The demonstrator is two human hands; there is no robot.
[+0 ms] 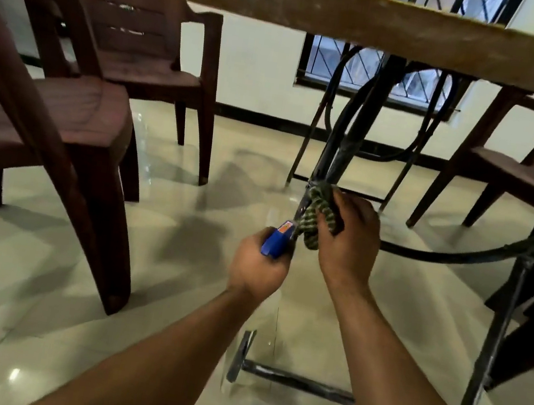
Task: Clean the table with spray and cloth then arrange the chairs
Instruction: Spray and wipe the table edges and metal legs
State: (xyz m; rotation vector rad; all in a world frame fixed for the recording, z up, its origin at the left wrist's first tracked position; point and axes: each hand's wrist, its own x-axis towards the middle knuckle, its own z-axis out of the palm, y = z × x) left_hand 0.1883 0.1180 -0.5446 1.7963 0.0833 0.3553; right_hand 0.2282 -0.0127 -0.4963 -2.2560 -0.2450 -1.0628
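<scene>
glossy tiled floor [32,323], cream wall [262,63], barred window [321,58]

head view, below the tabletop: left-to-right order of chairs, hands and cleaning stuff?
near chair → far chair → left hand gripping the spray bottle → cloth → right hand holding that cloth → right-side chair
</scene>
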